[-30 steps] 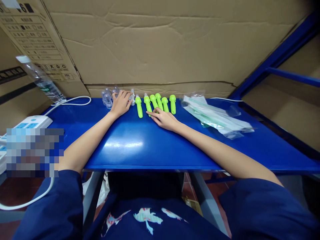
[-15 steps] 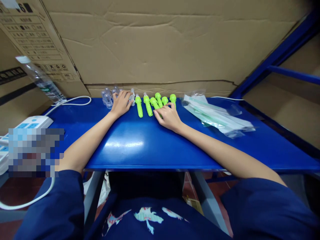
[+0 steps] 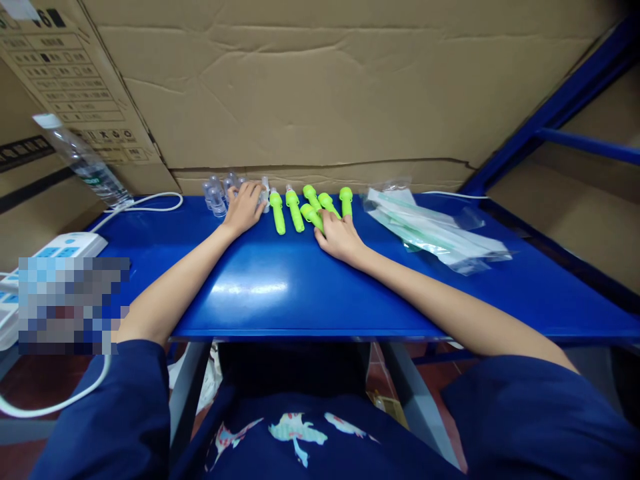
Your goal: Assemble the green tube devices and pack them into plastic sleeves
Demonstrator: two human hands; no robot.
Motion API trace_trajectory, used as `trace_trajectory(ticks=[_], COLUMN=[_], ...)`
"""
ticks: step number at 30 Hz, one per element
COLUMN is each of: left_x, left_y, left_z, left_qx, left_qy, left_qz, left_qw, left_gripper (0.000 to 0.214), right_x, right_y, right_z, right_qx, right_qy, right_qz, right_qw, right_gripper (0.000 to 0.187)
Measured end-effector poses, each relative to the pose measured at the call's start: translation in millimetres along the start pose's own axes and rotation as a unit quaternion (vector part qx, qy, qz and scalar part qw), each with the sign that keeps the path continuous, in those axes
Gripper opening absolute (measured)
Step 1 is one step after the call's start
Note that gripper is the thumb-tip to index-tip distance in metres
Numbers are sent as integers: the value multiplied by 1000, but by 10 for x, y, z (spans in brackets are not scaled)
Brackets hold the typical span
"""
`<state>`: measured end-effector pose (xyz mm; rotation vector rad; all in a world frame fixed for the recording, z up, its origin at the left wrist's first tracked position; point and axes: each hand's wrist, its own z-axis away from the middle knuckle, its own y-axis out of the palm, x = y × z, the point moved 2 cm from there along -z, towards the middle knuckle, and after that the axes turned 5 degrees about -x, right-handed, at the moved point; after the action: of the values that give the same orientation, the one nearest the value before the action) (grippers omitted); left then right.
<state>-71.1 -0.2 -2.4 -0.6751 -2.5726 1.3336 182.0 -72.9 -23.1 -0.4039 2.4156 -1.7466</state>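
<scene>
Several lime-green, torch-shaped plastic pieces [image 3: 279, 212] lie near the back of the blue table. Two of them, on the left, have clear tips. My right hand [image 3: 343, 237] is closed on one green torch-shaped piece [image 3: 311, 215], whose lower end is hidden by the fingers. Beyond that hand lie three more green pieces, partly covered by it. To the left, a group of clear plastic caps [image 3: 216, 202] stands together. My left hand [image 3: 243, 208] rests beside them with its fingers apart, over a clear piece [image 3: 265, 193] partly hidden under the fingertips.
Clear bags with white and pale green contents [image 3: 435, 230] lie on the right of the blue table [image 3: 250, 300]. A water bottle [image 3: 85, 160], a white cable and a power strip [image 3: 60, 250] sit on the left. Cardboard [image 3: 300, 87] closes off the back.
My right hand has shifted slightly right and now grips a green piece. The green pieces around it have been moved and turned a little. My left hand stays in place.
</scene>
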Motion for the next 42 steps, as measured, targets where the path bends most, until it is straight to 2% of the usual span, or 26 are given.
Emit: trace_trajectory(ticks=[4,12,15,22,26,29,32,35,39,42], left_x=[-8,-20,-26,-58,-42,-5,23,-2,-124,-231], left_y=[22,14,15,-22,-70,-43,65,201,309,329], left_z=[8,24,31,81,112,84,13,-57,-100,-84], left_qx=[-4,-10,-3,-4,-30,-83,-134,-153,-126,-104], left_qy=[-7,-23,-27,13,6,-43,-125,-201,-259,-264], left_qz=[9,28,23,21,31,93,250,419,541,579], left_qw=[1000,999,999,1000,999,991,951,872,790,764], left_gripper=[44,44,44,44,39,39,43,44,29,24], right_x=[-6,-94,-95,-82,-73,-63,-55,-40,-8,-20], right_y=[24,121,112,101,106,91,59,19,-52,-101], right_z=[7,-1,0,5,7,0,-12,-15,5,12], right_qx=[-15,-93,-93,-100,-111,-112,-111,-95,-96,-111], right_qy=[3,-28,-36,-44,-51,-61,-68,-64,-74,-78], right_qz=[-16,-63,-69,-79,-87,-85,-75,-55,-41,-35], right_qw=[1000,993,993,991,989,988,989,992,992,990], right_gripper=[59,58,58,55,55,54,52,50,49,49])
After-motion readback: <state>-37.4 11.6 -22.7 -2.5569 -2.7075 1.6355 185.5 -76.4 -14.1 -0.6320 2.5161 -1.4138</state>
